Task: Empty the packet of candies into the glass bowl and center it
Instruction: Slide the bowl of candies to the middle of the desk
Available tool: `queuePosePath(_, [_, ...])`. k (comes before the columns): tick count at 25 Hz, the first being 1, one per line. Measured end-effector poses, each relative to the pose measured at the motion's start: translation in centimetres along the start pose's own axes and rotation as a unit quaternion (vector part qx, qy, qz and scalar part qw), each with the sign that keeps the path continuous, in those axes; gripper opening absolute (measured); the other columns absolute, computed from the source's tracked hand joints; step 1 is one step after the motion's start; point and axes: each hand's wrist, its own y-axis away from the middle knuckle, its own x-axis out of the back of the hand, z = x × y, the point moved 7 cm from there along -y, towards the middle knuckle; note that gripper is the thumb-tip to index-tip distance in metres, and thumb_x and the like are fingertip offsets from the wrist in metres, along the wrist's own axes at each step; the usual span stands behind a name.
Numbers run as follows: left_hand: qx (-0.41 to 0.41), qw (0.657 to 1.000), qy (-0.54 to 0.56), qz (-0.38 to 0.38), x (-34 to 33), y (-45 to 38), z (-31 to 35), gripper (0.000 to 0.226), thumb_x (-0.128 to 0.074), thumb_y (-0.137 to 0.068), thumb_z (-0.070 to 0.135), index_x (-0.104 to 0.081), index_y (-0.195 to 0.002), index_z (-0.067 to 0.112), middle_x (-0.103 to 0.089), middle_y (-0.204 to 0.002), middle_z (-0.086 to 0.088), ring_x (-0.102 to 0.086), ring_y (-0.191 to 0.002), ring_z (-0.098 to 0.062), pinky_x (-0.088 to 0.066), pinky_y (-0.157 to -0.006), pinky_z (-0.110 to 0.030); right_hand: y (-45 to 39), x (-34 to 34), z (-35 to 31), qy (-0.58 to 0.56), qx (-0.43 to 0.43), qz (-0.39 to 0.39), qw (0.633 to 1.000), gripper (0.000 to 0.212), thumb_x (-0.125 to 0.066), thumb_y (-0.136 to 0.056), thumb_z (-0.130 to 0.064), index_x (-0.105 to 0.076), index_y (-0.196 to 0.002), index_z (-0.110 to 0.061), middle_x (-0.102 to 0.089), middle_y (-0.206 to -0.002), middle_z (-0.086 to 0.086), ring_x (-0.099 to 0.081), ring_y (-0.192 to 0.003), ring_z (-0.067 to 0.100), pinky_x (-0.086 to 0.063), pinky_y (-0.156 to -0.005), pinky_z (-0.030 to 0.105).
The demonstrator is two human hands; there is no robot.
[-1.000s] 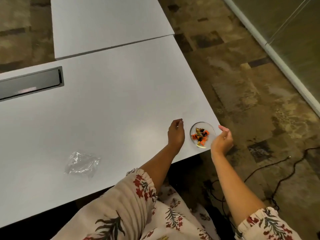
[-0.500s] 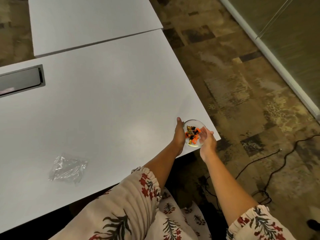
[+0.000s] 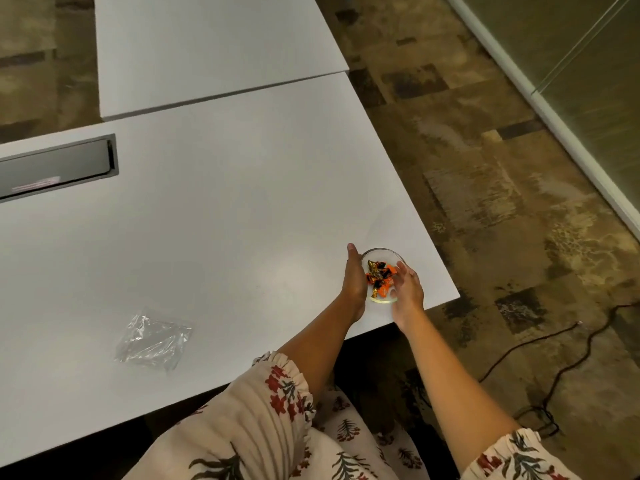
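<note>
A small glass bowl [image 3: 384, 254] stands near the right front corner of the white table [image 3: 225, 209]. Inside it lie several candies [image 3: 378, 273] in orange, black and gold wrappers. My left hand [image 3: 354, 277] presses flat against the bowl's left side. My right hand [image 3: 408, 291] cups its right side, fingers over the rim. Both hands clasp the bowl between them. An empty, crumpled clear plastic packet [image 3: 152, 339] lies on the table well to the left, near the front edge.
A dark recessed cable box [image 3: 55, 168] is set into the table at the left. A second white table [image 3: 207, 46] abuts behind. The table's right edge is close to the bowl. Black cables [image 3: 540, 362] run over the patterned carpet at the right.
My right hand came in from off the table's edge and closed on the bowl's right side. My left hand moved up against its left side. The packet stayed put.
</note>
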Motion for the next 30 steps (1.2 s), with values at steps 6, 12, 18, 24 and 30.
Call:
queuePosePath(6, [-0.037,0.997,0.027,0.065,6.2,1.0,3.6,0.062,-0.018,-0.1,0.067,-0.06,-0.106,0.022,-0.078,-0.077,0.011,-0.074,-0.072,-0.004,-0.054,-0.055,-0.019,1.2,-6.8,1.4,0.049,0.007,-0.039,0.998,0.034,-0.036,-0.107,-0.024,-0.054,-0.135,-0.019,-0.053,-0.144,0.008,-0.048,-0.135,0.026,-0.038,-0.115,0.046])
queuePosePath(12, [-0.044,0.987,0.096,0.124,13.2,3.5,8.3,0.071,-0.019,-0.099,0.069,-0.051,-0.132,0.015,-0.066,-0.103,0.0,-0.065,-0.093,-0.019,-0.05,-0.07,-0.033,3.7,-15.4,3.4,0.088,-0.009,-0.086,0.992,0.035,-0.042,-0.104,-0.027,-0.058,-0.134,-0.019,-0.057,-0.141,0.008,-0.052,-0.132,0.029,-0.04,-0.113,0.049])
queuePosePath(18, [-0.047,0.971,0.168,0.161,19.1,4.8,12.2,0.072,-0.019,-0.099,0.069,-0.05,-0.13,0.012,-0.062,-0.115,0.001,-0.062,-0.104,-0.022,-0.049,-0.086,-0.039,6.2,-22.7,4.4,0.15,-0.019,-0.113,0.982,0.035,-0.042,-0.103,-0.032,-0.059,-0.132,-0.022,-0.056,-0.142,0.004,-0.051,-0.127,0.023,-0.041,-0.103,0.037])
queuePosePath(24, [-0.081,0.959,0.205,0.178,24.0,4.8,16.2,0.087,-0.018,-0.098,0.07,-0.042,-0.148,0.004,-0.038,-0.16,-0.011,-0.04,-0.144,-0.031,-0.032,-0.119,-0.049,6.8,-28.8,4.6,0.175,-0.025,-0.176,0.968,0.037,-0.049,-0.102,-0.028,-0.056,-0.135,-0.015,-0.056,-0.141,0.008,-0.053,-0.125,0.023,-0.043,-0.106,0.038])
queuePosePath(30, [-0.086,0.961,0.195,0.176,25.9,3.7,19.5,0.083,-0.017,-0.1,0.067,-0.041,-0.148,0.004,-0.04,-0.158,-0.009,-0.043,-0.137,-0.028,-0.038,-0.106,-0.043,5.6,-32.8,4.1,0.185,-0.025,-0.215,0.959,0.04,-0.038,-0.105,-0.029,-0.055,-0.136,-0.012,-0.053,-0.143,0.011,-0.051,-0.114,0.02,-0.041,-0.093,0.033])
